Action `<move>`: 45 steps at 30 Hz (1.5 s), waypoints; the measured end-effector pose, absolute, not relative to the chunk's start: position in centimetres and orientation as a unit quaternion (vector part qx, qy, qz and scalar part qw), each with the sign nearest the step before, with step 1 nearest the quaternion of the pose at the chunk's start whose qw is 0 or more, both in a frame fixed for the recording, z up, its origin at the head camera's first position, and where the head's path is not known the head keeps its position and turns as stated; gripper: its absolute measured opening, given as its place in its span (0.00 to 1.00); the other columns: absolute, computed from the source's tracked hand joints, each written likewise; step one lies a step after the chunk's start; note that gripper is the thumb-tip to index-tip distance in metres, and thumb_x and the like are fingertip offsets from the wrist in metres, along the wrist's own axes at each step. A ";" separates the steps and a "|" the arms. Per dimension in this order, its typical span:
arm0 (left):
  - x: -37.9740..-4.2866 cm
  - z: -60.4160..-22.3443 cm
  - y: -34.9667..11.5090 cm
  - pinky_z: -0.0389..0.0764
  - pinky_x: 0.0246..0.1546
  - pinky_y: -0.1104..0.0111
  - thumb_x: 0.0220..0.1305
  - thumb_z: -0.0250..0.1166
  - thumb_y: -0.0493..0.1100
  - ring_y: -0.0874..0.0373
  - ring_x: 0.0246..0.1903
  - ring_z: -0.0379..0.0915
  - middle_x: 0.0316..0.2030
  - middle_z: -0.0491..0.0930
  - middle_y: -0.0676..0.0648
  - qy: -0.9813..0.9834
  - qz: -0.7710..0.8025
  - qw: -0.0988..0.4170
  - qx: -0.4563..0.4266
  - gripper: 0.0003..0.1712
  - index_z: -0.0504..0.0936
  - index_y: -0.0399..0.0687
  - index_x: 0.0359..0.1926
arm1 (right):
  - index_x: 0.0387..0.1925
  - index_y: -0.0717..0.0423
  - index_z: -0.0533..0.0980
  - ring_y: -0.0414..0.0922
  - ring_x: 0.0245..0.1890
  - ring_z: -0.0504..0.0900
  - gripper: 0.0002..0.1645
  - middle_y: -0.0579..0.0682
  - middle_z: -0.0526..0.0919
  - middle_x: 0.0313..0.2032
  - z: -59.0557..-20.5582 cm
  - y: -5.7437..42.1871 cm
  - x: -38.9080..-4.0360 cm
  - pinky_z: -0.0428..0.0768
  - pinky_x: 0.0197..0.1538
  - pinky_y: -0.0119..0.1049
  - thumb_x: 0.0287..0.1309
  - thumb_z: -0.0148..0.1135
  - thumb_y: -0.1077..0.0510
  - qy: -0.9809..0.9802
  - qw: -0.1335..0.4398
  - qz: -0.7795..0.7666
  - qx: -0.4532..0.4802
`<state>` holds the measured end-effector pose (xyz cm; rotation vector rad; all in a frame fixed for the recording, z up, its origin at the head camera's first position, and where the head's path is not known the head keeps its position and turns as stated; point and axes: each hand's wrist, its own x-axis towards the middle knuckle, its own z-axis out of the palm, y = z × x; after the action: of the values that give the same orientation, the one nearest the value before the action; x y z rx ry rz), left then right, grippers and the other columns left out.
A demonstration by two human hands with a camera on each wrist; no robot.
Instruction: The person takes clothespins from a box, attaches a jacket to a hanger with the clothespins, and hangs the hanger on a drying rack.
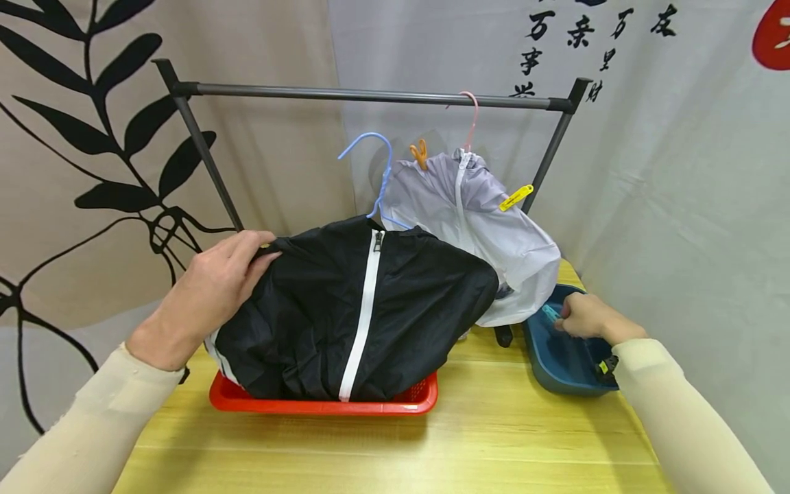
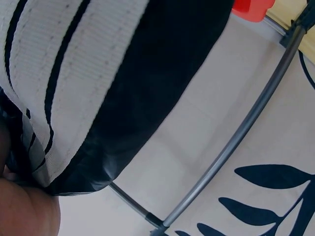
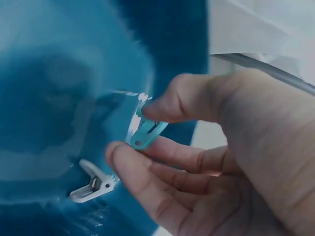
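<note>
My left hand (image 1: pixel 200 291) grips the shoulder of a black jacket (image 1: pixel 296 302) with a white zip strip down its front. A small yellow bit shows at its fingertips. The jacket is on a blue hanger (image 1: pixel 387 178), its lower part in a red basket (image 1: pixel 321 407). White stripes (image 2: pixel 88 78) on the sleeve fill much of the left wrist view. Over at the right, my right hand (image 1: pixel 589 319) is inside a blue basin (image 1: pixel 555 370). Its thumb and fingers pinch a teal clothespin (image 3: pixel 151 132). A white clothespin (image 3: pixel 93 186) lies close by on the basin's bottom.
A dark metal rack (image 1: pixel 358 95) spans the back of the wooden table (image 1: pixel 469 439). From its bar a pale jacket (image 1: pixel 487 240) hangs on a pink hanger (image 1: pixel 474 120), bearing an orange clothespin (image 1: pixel 420 154) and a yellow clothespin (image 1: pixel 516 197). Curtains stand behind.
</note>
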<state>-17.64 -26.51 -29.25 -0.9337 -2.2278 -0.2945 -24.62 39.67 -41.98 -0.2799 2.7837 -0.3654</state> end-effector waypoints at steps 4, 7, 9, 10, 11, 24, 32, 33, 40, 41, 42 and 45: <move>-17.6 -29.4 -26.3 0.94 0.53 0.44 0.68 0.81 0.28 0.40 0.49 0.94 0.55 0.91 0.37 -0.862 -0.123 0.339 -0.356 0.34 0.81 0.36 0.72 | 0.33 0.61 0.83 0.48 0.29 0.81 0.14 0.50 0.87 0.27 -41.4 39.8 -23.8 0.81 0.38 0.45 0.70 0.79 0.57 0.978 0.114 -0.144 -0.099; -17.5 -29.5 -26.3 0.94 0.53 0.46 0.68 0.81 0.29 0.43 0.48 0.93 0.53 0.91 0.40 -0.864 -0.123 0.335 -0.355 0.37 0.81 0.41 0.75 | 0.44 0.68 0.84 0.49 0.33 0.86 0.16 0.55 0.90 0.34 -40.9 39.7 -23.0 0.87 0.43 0.49 0.70 0.78 0.57 0.979 0.084 -0.158 -0.094; -17.4 -29.5 -26.4 0.94 0.51 0.48 0.69 0.80 0.29 0.45 0.45 0.92 0.50 0.90 0.41 -0.862 -0.123 0.337 -0.357 0.35 0.82 0.41 0.74 | 0.49 0.70 0.84 0.49 0.35 0.88 0.17 0.59 0.92 0.39 -40.6 39.6 -22.5 0.89 0.43 0.51 0.72 0.76 0.57 0.979 0.069 -0.176 -0.082; -17.4 -29.5 -26.4 0.95 0.49 0.48 0.69 0.80 0.29 0.46 0.43 0.91 0.48 0.90 0.42 -0.862 -0.121 0.339 -0.358 0.33 0.83 0.41 0.73 | 0.51 0.70 0.84 0.50 0.36 0.89 0.18 0.61 0.93 0.41 -40.4 39.5 -22.2 0.90 0.44 0.52 0.73 0.75 0.57 0.978 0.058 -0.184 -0.077; -17.4 -29.6 -26.5 0.95 0.48 0.48 0.70 0.80 0.30 0.46 0.42 0.91 0.47 0.89 0.42 -0.861 -0.120 0.340 -0.358 0.31 0.83 0.41 0.71 | 0.53 0.70 0.84 0.51 0.37 0.90 0.19 0.62 0.93 0.43 -40.3 39.5 -21.9 0.90 0.45 0.52 0.74 0.74 0.57 0.977 0.049 -0.193 -0.071; -17.5 -30.0 -26.6 0.95 0.45 0.48 0.68 0.80 0.28 0.45 0.41 0.90 0.45 0.88 0.39 -0.858 -0.127 0.344 -0.359 0.20 0.83 0.33 0.56 | 0.61 0.63 0.86 0.22 0.35 0.80 0.20 0.62 0.95 0.46 -38.9 38.5 -18.6 0.76 0.37 0.20 0.79 0.70 0.53 0.949 -0.154 -0.274 -0.011; -17.8 -30.1 -26.5 0.94 0.42 0.48 0.78 0.76 0.34 0.46 0.38 0.86 0.42 0.85 0.40 -0.856 -0.125 0.349 -0.361 0.13 0.81 0.33 0.54 | 0.62 0.60 0.87 0.20 0.37 0.79 0.18 0.26 0.82 0.42 -37.3 36.7 -17.1 0.75 0.40 0.10 0.79 0.73 0.56 0.884 -0.301 -0.357 0.035; -17.8 -30.1 -26.5 0.94 0.41 0.48 0.79 0.75 0.34 0.45 0.38 0.86 0.42 0.85 0.40 -0.855 -0.124 0.350 -0.362 0.12 0.81 0.33 0.53 | 0.62 0.61 0.87 0.21 0.38 0.79 0.18 0.24 0.80 0.42 -37.0 36.5 -16.9 0.75 0.40 0.10 0.79 0.73 0.57 0.874 -0.318 -0.367 0.033; -18.0 -30.2 -26.2 0.92 0.37 0.49 0.82 0.73 0.36 0.47 0.35 0.83 0.39 0.83 0.41 -0.854 -0.121 0.351 -0.366 0.11 0.81 0.34 0.51 | 0.63 0.68 0.86 0.25 0.41 0.82 0.19 0.26 0.81 0.47 -35.5 35.1 -16.3 0.78 0.43 0.11 0.78 0.70 0.63 0.815 -0.402 -0.417 -0.003; -18.0 -30.2 -26.3 0.92 0.37 0.49 0.81 0.73 0.36 0.47 0.35 0.82 0.39 0.83 0.41 -0.855 -0.120 0.349 -0.364 0.11 0.80 0.34 0.51 | 0.62 0.70 0.86 0.26 0.42 0.82 0.19 0.27 0.81 0.47 -35.2 34.9 -16.2 0.79 0.44 0.12 0.77 0.70 0.64 0.805 -0.412 -0.426 -0.013; -18.0 -30.2 -26.3 0.92 0.37 0.49 0.80 0.74 0.35 0.47 0.35 0.82 0.39 0.83 0.41 -0.857 -0.118 0.347 -0.363 0.11 0.80 0.34 0.51 | 0.62 0.73 0.86 0.27 0.43 0.83 0.19 0.28 0.81 0.47 -35.0 34.6 -16.1 0.80 0.44 0.12 0.76 0.69 0.64 0.795 -0.422 -0.435 -0.024; -17.9 -30.4 -26.3 0.93 0.38 0.49 0.79 0.75 0.34 0.46 0.36 0.84 0.39 0.83 0.41 -0.862 -0.113 0.341 -0.357 0.12 0.80 0.34 0.51 | 0.59 0.78 0.85 0.28 0.44 0.83 0.20 0.31 0.83 0.48 -34.2 33.5 -15.8 0.82 0.45 0.13 0.75 0.70 0.64 0.767 -0.444 -0.458 -0.064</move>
<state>-17.90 -26.34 -30.40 -0.9297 -2.2419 -0.2951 -15.76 33.47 -34.16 -0.2912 3.4796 -2.0761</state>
